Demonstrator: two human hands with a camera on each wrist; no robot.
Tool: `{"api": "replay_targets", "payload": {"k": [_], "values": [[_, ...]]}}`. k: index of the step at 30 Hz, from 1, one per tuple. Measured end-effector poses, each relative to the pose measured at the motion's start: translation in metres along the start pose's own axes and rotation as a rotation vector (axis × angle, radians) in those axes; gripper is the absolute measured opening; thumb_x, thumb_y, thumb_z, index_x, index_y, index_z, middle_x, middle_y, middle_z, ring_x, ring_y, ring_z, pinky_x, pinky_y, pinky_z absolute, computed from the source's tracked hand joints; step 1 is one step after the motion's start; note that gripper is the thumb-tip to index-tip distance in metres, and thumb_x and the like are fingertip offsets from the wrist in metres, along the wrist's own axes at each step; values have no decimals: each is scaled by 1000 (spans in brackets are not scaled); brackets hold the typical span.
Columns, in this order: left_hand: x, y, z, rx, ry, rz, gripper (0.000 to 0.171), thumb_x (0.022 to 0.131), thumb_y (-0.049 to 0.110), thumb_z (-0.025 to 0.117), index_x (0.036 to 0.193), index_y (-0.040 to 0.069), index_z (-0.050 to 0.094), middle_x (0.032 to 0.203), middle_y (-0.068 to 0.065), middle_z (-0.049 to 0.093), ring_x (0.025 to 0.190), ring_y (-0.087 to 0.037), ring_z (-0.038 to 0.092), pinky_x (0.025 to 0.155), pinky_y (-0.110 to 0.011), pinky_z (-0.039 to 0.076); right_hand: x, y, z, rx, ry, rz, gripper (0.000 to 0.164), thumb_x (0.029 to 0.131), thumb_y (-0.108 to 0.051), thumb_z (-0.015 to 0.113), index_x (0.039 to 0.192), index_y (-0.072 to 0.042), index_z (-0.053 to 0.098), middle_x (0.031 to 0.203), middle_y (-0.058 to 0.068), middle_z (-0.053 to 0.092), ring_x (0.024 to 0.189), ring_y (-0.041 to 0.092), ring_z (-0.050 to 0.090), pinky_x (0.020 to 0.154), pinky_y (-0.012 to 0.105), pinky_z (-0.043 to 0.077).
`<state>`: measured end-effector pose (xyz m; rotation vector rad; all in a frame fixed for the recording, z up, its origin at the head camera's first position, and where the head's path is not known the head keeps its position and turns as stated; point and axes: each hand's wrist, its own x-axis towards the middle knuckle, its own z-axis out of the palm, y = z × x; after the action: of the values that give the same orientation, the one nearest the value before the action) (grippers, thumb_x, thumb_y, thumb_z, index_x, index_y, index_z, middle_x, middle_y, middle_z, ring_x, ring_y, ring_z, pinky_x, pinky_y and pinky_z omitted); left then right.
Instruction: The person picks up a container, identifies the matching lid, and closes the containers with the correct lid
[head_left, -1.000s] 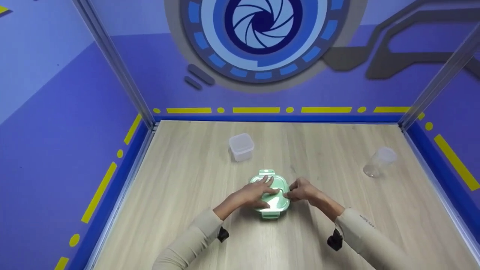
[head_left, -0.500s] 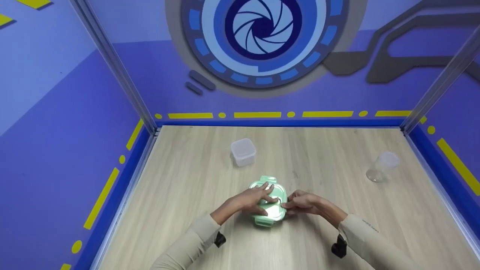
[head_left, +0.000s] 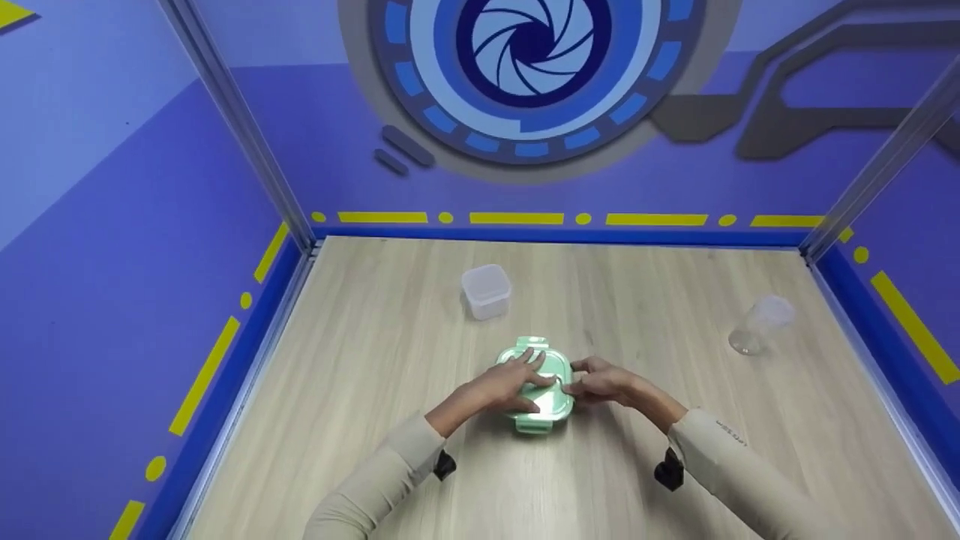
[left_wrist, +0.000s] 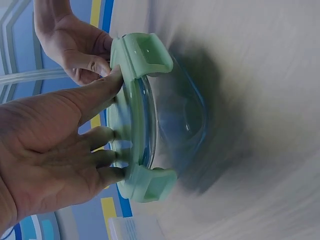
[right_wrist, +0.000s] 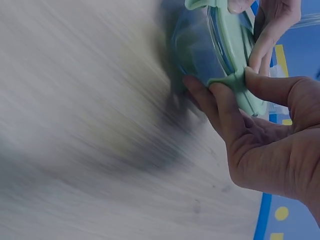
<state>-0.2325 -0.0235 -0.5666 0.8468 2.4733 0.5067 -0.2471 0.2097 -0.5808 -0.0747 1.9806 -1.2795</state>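
On the table is a clear glass food container [left_wrist: 182,120] with a mint-green snap lid [head_left: 553,409]. Across the lid lies my left hand [head_left: 499,386], fingers spread and fairly straight, pressing from above. In the left wrist view, two side latches [left_wrist: 156,186] stick out from the glass at an angle. My right hand [head_left: 606,382] is at the container's right side. The right wrist view shows its thumb on top of the lid's edge and its fingers curled below, pinching the latch [right_wrist: 225,80] there. The palm of the right hand hides part of that side.
Behind the lidded container stands an open, translucent plastic tub [head_left: 487,292]. A clear jar [head_left: 761,326] with a whitish top stands at the right. Blue printed walls [head_left: 247,187] with metal corner posts enclose the wooden table [head_left: 360,337] at the back and sides.
The lidded container turned a little and back, and sits slightly further left. My right hand's fingers, more tightly bent before, now reach along its side. My left hand stays on the lid.
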Motion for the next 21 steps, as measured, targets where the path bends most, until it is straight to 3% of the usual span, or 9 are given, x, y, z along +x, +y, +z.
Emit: {"api": "replay_targets", "payload": {"k": [2,6,9,15,18,21], "values": [[2,0,-2,-13,6,22,65,91,32,77,150,27,51,170,-7,22,160,-30,14,126,-52,27,-1,2,0,8,23,-6,66,99,-14,65,150,15,35,82,-4,66,72,3,59,68,18,52],[3,-2,-3,-23,33,74,65,89,28,79,149,22,55,169,-11,26,160,-31,16,126,-53,27,-5,8,3,61,51,-26,64,99,-13,64,150,14,36,88,-3,68,77,3,61,72,20,54],[2,-2,-2,0,62,73,64,88,28,80,148,23,56,169,-11,27,159,-33,18,125,-54,28,-7,10,8,83,93,-47,63,99,-13,64,151,12,38,93,-1,71,81,4,64,77,23,57],[-1,11,1,71,115,-62,62,89,32,79,147,26,57,168,-8,30,158,-32,23,118,-56,39,-14,12,16,136,186,-49,66,99,-14,64,152,12,35,111,10,74,95,11,70,98,41,58],[-3,16,3,94,127,-123,61,90,31,78,146,24,57,167,-13,32,156,-33,27,114,-54,44,-16,17,16,202,176,-24,70,99,-17,67,153,11,32,115,13,73,98,13,71,97,39,58],[-3,16,4,86,120,-142,60,91,30,78,146,22,57,166,-15,33,155,-34,29,110,-57,47,-15,23,11,281,130,25,69,101,-20,64,154,9,30,118,14,72,100,17,72,93,38,60]]}}
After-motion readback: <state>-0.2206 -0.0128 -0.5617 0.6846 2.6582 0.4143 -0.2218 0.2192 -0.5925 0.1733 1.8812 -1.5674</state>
